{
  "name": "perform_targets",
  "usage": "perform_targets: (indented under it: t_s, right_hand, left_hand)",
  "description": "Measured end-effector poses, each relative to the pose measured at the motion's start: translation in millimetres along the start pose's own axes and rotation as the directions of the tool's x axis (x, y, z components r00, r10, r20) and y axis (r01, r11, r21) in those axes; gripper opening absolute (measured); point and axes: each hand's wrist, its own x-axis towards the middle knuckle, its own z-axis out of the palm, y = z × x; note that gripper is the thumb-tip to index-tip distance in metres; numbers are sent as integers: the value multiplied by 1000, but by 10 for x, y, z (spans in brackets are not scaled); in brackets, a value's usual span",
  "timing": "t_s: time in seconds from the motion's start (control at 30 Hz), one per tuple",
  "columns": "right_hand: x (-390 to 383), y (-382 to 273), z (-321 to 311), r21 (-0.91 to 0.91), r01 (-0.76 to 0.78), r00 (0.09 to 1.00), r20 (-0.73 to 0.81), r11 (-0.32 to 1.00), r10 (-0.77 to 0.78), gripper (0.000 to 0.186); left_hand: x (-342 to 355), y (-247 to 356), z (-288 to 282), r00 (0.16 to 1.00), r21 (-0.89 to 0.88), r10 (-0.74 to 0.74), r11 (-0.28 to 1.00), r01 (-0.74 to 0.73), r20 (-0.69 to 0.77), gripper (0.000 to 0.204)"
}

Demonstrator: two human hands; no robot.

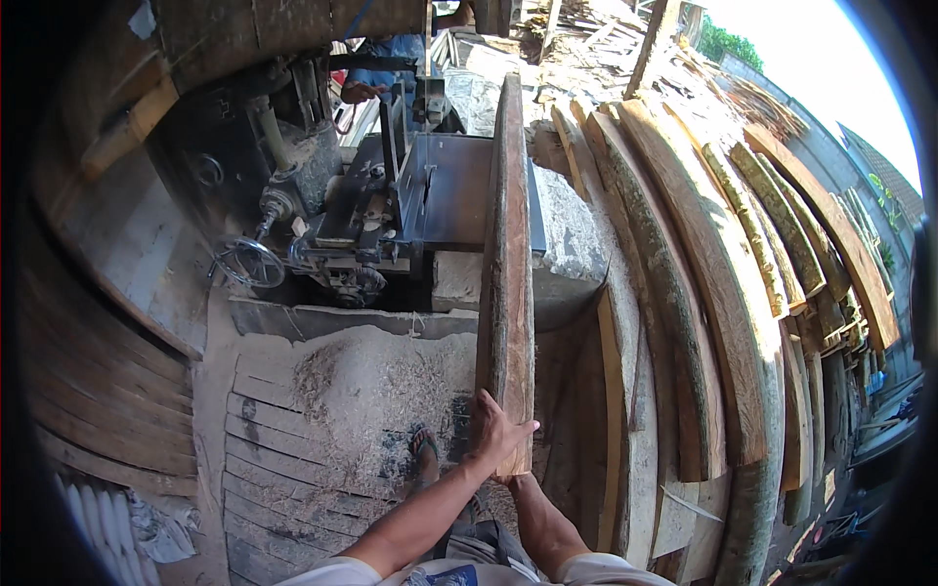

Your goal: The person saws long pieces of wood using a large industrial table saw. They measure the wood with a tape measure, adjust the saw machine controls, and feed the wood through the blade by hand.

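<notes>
A long rough-sawn timber beam (pixel 508 244) points away from me, its far part over the right side of the saw's metal table (pixel 459 186). My left hand (pixel 496 432) is closed around the near end, thumb stretched across the top face. Beneath that same end, my right hand (pixel 518 481) holds the beam from below; most of its fingers are hidden by the wood. The band saw (pixel 322 195), with an upright metal fence (pixel 394 146) and a handwheel (pixel 250 261), stands ahead to the left.
Several long planks and slabs (pixel 684 283) lie stacked to my right. A sawdust heap (pixel 391 381) covers part of the slatted floor (pixel 264 469). Past the saw, a co-worker in blue (pixel 396 73) has one hand (pixel 363 93) near the machine. Wooden boards (pixel 107 391) line the left.
</notes>
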Motion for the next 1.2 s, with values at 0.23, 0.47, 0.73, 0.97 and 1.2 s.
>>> perform_targets:
  t_s: [0.23, 0.47, 0.73, 0.97, 1.2]
  right_hand:
    - [-27, 79, 91, 94, -81, 993, 96, 992, 72, 84]
    - [-72, 61, 130, 116, -107, 992, 85, 987, 97, 88]
    - [-356, -321, 592, 1, -99, 995, -7, 995, 99, 79]
    - [-698, -671, 1554, -667, -55, 956, -250, 743, -154, 63]
    - [-716, -1056, 1305, -600, 45, 984, -110, 798, -139, 68]
  left_hand:
    - [33, -272, -1, 985, -124, -102, 985, 119, 138, 115]
    - [50, -233, -91, 991, -136, -61, 988, 78, 123, 109]
    - [197, -445, -210, 979, -616, 4, 778, 126, 206, 105]
    - [199, -735, -497, 717, -665, -66, 323, 673, 693, 89]
    - [208, -81, -689, 715, -730, 161, 224, 645, 681, 90]
